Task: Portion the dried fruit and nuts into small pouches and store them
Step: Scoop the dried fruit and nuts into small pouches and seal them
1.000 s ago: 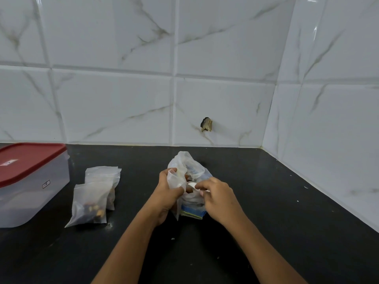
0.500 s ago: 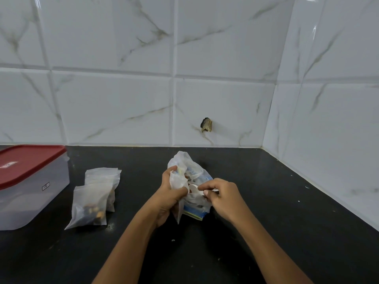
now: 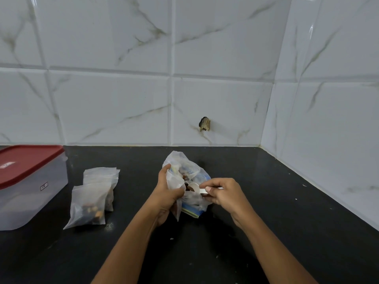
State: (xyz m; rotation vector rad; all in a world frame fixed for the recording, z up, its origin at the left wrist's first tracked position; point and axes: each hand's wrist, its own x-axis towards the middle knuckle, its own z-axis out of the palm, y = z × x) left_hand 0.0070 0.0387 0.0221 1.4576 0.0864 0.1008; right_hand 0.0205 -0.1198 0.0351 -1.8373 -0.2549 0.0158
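Dried fruit bag (image 3: 195, 176): crumpled clear plastic with blue print, at frame centre on the dark surface (image 3: 287, 222), mouth open upward. Left hand (image 3: 166, 194) is at the bag's left side, its fingers curled round a small pouch (image 3: 174, 184) of translucent plastic and holding it upright against the bag; the pouch's lower edge hangs below the palm. Right hand (image 3: 224, 196) is just right of the bag, thumb and fingers pinching the flat handle of a white scoop (image 3: 193, 187). The scoop bowl points left toward the pouch mouth, with dark pieces showing in it. Cannot tell whether the bowl touches the pouch. Left of centre lie two filled pouches, overlapping. The nearer filled pouch (image 3: 87, 206) lies flat, with brown and orange pieces gathered at its lower end; the farther filled pouch (image 3: 102, 179) sits partly behind it. At the far left edge stands a clear container (image 3: 30, 197) with its red lid (image 3: 26, 162) on, well apart from both hands. Pale crumbs are scattered on the surface. The back wall has white marbled tiles (image 3: 123, 99), and a chipped hole (image 3: 204, 124) shows in the tile above the bag.
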